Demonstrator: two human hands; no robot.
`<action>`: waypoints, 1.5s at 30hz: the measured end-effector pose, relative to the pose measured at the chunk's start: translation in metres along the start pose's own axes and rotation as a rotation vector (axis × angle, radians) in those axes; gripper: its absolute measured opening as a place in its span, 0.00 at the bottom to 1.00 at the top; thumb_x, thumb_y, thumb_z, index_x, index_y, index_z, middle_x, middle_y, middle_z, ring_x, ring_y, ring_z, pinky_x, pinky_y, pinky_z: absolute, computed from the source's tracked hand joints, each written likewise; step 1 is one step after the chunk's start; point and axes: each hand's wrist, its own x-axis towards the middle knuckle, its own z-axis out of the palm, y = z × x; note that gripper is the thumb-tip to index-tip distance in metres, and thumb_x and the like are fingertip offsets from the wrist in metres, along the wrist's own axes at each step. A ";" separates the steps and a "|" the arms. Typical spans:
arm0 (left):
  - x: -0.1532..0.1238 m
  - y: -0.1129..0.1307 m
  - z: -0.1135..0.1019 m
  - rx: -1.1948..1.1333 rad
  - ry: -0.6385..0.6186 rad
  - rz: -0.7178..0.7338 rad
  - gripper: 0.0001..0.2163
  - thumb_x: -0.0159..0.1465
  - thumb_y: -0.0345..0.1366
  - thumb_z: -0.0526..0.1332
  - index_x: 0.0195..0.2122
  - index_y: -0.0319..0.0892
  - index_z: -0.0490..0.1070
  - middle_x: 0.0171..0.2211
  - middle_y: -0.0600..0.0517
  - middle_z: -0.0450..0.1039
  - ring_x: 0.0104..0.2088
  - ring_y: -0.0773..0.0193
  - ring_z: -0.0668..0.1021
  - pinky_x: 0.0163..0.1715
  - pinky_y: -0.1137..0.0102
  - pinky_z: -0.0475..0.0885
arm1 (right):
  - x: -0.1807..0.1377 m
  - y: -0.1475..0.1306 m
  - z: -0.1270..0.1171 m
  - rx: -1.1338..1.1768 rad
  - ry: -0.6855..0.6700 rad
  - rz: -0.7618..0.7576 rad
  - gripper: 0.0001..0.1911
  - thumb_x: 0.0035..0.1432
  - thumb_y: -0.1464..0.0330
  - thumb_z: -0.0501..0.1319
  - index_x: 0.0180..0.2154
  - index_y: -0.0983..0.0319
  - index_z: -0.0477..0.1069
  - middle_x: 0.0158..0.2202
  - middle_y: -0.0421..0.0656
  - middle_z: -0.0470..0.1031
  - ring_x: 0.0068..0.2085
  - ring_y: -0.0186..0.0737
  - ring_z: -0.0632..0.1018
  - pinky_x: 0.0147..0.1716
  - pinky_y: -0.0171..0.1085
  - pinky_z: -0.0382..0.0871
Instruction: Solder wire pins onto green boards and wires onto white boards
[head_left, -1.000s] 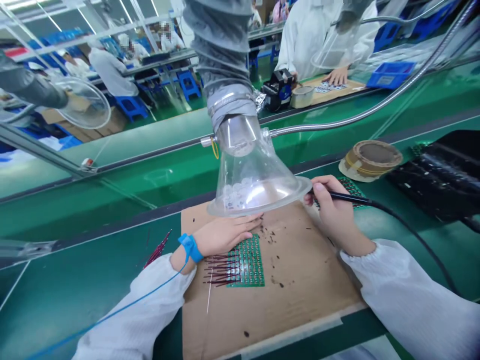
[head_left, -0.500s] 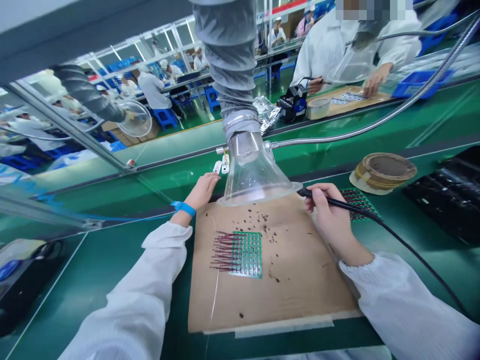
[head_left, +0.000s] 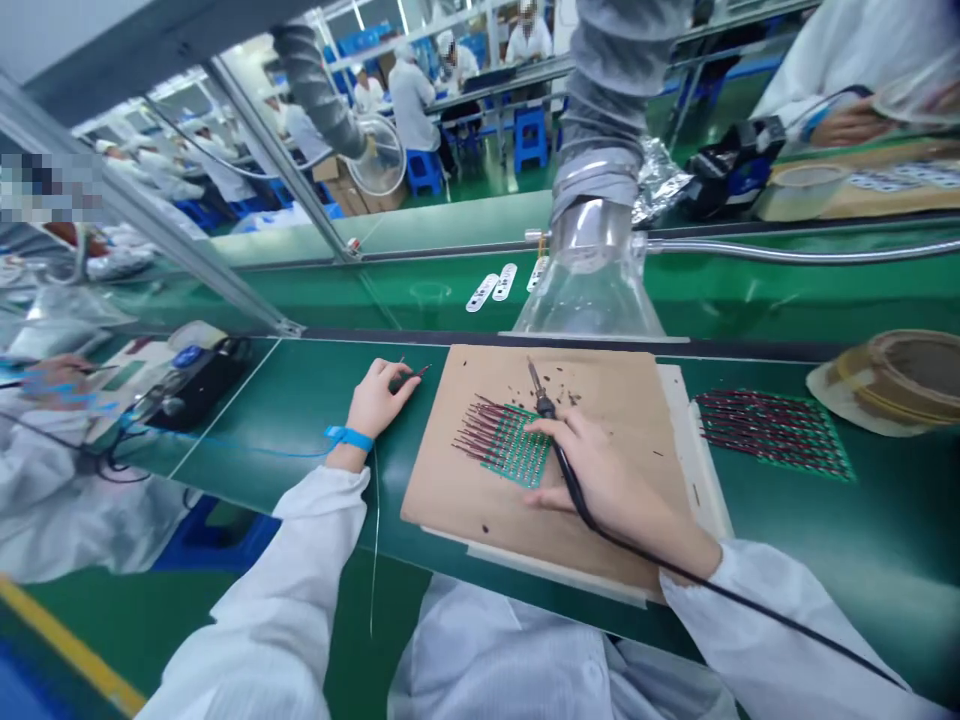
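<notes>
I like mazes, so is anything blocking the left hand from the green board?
Nothing visible stands between the left hand and the green board: just flat table and cardboard, then the board's own wires. The right hand is at the board's other side.

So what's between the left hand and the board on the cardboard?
Head view: from the left hand, held wires, green tabletop, cardboard margin, then dark red wires projecting from the circuit board.

Pretty bright back there tbh: glossy green floor (head_left: 157, 635) with a yellow stripe (head_left: 71, 645), blue stools (head_left: 530, 138) by long workbenches (head_left: 536, 72), stacked cardboard boxes (head_left: 356, 195), metal framing (head_left: 279, 158).
</notes>
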 end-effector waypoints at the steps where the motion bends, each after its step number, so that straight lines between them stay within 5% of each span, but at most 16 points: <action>1: -0.002 0.000 0.003 0.001 0.002 0.001 0.15 0.69 0.49 0.62 0.49 0.46 0.77 0.49 0.47 0.73 0.48 0.55 0.78 0.41 0.68 0.71 | 0.000 -0.001 0.005 -0.036 -0.017 -0.015 0.41 0.53 0.47 0.74 0.63 0.52 0.66 0.57 0.52 0.70 0.58 0.61 0.76 0.58 0.59 0.72; 5: 0.000 -0.002 0.011 -0.013 0.006 0.008 0.13 0.71 0.47 0.61 0.50 0.46 0.77 0.49 0.47 0.74 0.47 0.56 0.79 0.42 0.68 0.72 | 0.000 0.007 0.013 -0.123 -0.031 -0.038 0.37 0.59 0.53 0.71 0.66 0.53 0.64 0.58 0.54 0.69 0.59 0.63 0.74 0.58 0.62 0.71; 11: 0.029 -0.025 -0.002 -0.013 0.058 -0.044 0.13 0.71 0.47 0.61 0.46 0.44 0.76 0.45 0.47 0.75 0.46 0.55 0.79 0.46 0.65 0.72 | -0.007 0.036 -0.006 -0.212 -0.027 -0.008 0.37 0.58 0.62 0.68 0.67 0.52 0.61 0.62 0.55 0.68 0.60 0.64 0.75 0.57 0.63 0.73; 15: 0.052 -0.039 -0.012 0.016 -0.055 -0.064 0.10 0.67 0.44 0.65 0.39 0.43 0.77 0.40 0.48 0.79 0.43 0.54 0.80 0.45 0.64 0.72 | -0.012 0.047 -0.014 -0.217 -0.049 -0.020 0.40 0.56 0.65 0.67 0.68 0.51 0.58 0.65 0.55 0.66 0.64 0.66 0.73 0.58 0.64 0.74; 27: 0.082 -0.016 -0.015 0.108 -0.208 -0.108 0.04 0.58 0.32 0.65 0.26 0.43 0.72 0.27 0.46 0.79 0.31 0.52 0.79 0.31 0.65 0.67 | -0.010 0.042 -0.012 -0.147 -0.021 0.048 0.39 0.62 0.57 0.68 0.70 0.48 0.58 0.65 0.53 0.66 0.62 0.63 0.75 0.57 0.61 0.76; 31: 0.057 0.018 -0.019 -0.060 -0.235 0.031 0.03 0.62 0.35 0.63 0.32 0.43 0.73 0.35 0.49 0.83 0.29 0.59 0.78 0.33 0.67 0.70 | -0.005 0.032 -0.017 -0.120 -0.022 0.074 0.38 0.61 0.54 0.69 0.69 0.49 0.60 0.64 0.53 0.67 0.62 0.61 0.76 0.58 0.59 0.76; 36: 0.017 0.097 0.002 -0.405 -0.453 0.448 0.01 0.63 0.33 0.62 0.35 0.44 0.72 0.32 0.54 0.81 0.30 0.64 0.79 0.33 0.70 0.71 | -0.002 0.025 -0.020 -0.019 0.082 0.107 0.29 0.68 0.59 0.63 0.68 0.52 0.62 0.61 0.51 0.70 0.60 0.55 0.77 0.59 0.55 0.75; 40: 0.024 0.141 0.017 -0.455 -0.512 0.625 0.03 0.66 0.32 0.61 0.37 0.43 0.75 0.34 0.54 0.81 0.33 0.64 0.80 0.36 0.70 0.72 | -0.005 0.030 -0.027 0.045 0.221 0.093 0.18 0.71 0.65 0.59 0.60 0.53 0.69 0.53 0.48 0.76 0.51 0.49 0.81 0.53 0.49 0.77; 45: 0.040 0.156 0.026 -0.522 -0.583 0.620 0.13 0.71 0.34 0.61 0.55 0.44 0.76 0.41 0.52 0.85 0.39 0.60 0.84 0.42 0.67 0.76 | -0.014 0.035 -0.041 0.143 0.307 0.236 0.11 0.72 0.63 0.59 0.53 0.53 0.73 0.45 0.43 0.83 0.46 0.46 0.84 0.50 0.46 0.78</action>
